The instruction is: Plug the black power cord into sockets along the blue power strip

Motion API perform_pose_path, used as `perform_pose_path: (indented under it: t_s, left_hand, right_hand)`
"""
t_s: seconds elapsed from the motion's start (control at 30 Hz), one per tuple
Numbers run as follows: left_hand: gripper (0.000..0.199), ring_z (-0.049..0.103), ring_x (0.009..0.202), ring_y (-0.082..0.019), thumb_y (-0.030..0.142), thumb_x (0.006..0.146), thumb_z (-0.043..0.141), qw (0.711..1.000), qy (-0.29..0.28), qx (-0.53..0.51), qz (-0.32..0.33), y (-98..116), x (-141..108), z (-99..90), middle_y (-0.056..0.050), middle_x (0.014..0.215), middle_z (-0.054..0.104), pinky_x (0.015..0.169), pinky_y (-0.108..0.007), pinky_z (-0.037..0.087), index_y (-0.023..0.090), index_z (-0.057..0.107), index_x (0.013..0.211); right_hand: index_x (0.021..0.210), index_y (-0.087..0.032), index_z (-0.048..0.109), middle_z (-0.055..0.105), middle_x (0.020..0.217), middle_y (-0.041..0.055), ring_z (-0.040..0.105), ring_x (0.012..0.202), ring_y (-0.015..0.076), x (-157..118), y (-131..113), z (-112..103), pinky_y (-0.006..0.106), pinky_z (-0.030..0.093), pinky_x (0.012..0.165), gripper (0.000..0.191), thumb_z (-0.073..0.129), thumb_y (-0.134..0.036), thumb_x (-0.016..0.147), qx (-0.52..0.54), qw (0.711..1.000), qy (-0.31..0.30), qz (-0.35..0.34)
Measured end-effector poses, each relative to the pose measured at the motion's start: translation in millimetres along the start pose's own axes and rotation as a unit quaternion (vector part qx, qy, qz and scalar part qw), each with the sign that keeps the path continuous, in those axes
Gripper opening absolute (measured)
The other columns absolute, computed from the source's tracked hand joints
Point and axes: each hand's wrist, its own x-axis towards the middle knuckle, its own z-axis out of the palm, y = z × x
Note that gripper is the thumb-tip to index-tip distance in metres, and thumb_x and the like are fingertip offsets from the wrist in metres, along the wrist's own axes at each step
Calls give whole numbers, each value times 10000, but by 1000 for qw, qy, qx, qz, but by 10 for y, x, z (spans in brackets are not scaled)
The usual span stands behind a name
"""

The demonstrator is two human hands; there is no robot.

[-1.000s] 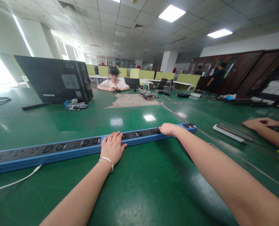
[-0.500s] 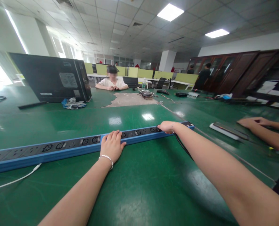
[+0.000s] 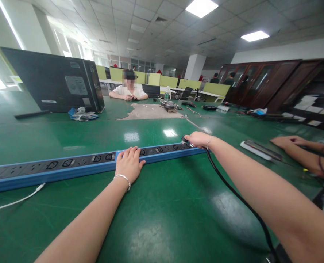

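Note:
A long blue power strip (image 3: 82, 168) with black sockets lies across the green table (image 3: 162, 204). My left hand (image 3: 129, 164) presses on its middle, fingers over the top face and thumb along the front side. Near the strip's right end, my right hand (image 3: 197, 139) is closed around a black plug (image 3: 184, 139), held just above the sockets. From that hand a thick black cable (image 3: 233, 190) runs down to the lower right. The strip's right end is partly hidden behind my right hand.
A black computer case (image 3: 58, 80) stands at the back left, with gloves (image 3: 82, 114) beside it. Across the table sits a person (image 3: 129, 89). Another person's arms (image 3: 301, 146) rest at the right, near a white bar-shaped object (image 3: 256, 150). A white cable (image 3: 19, 201) lies at the left.
My right hand has lifted the black plug up off the strip, and more of its cable now shows. My left hand stays on the strip. The view has shifted slightly.

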Motion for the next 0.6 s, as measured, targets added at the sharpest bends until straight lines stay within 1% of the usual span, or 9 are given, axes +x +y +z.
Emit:
perform_pose_path:
  t_s: [0.07, 0.13, 0.27, 0.37, 0.47, 0.6]
  left_hand:
    - [455, 458, 1212, -260, 381, 841, 477, 1000, 1, -4, 0, 0, -2, 2, -111, 1309, 539, 980, -417, 324, 176, 501, 1246]
    - [455, 458, 1213, -257, 382, 844, 467, 1000, 1, -2, 0, -1, -4, 9, -112, 1309, 539, 981, -415, 326, 180, 497, 1251]
    - [451, 460, 1210, -254, 387, 847, 462, 1000, 4, 7, 2, -4, -7, 19, -104, 1311, 539, 983, -409, 325, 183, 496, 1248]
    - [447, 462, 1207, -255, 389, 845, 467, 1000, 5, 7, 1, -1, -5, 21, -98, 1310, 540, 980, -411, 324, 186, 498, 1241]
    - [449, 463, 1202, -256, 391, 842, 474, 1000, 4, 5, 0, -1, -2, 24, -98, 1308, 542, 982, -413, 318, 180, 499, 1238]
    - [460, 457, 1203, -258, 392, 842, 478, 1000, 3, 4, -1, -5, 0, 28, -100, 1311, 539, 980, -415, 316, 164, 495, 1241]
  right_hand:
    - [726, -136, 613, 550, 490, 11, 452, 349, 105, -80, -81, 83, 236, 374, 430, 475, 309, -451, 913, 89, 996, -21, -12]
    - [762, -136, 616, 566, 505, 6, 459, 348, 98, -120, -193, 205, 223, 376, 425, 476, 299, -457, 913, 131, 990, -23, -36]
    - [769, -114, 650, 616, 531, 54, 508, 372, 123, -89, -390, 422, 233, 399, 450, 532, 271, -459, 914, 72, 994, -16, -75]
    - [764, -115, 659, 638, 562, 72, 530, 394, 125, -36, -440, 489, 228, 413, 489, 540, 256, -439, 918, 56, 995, 3, -83]
    - [739, -126, 640, 601, 517, 48, 493, 362, 116, -7, -438, 506, 228, 405, 477, 512, 264, -426, 915, 83, 993, 10, -78]
    - [720, -143, 600, 496, 441, -15, 406, 303, 98, -35, -512, 548, 225, 353, 390, 470, 291, -444, 906, 177, 981, -20, -78]
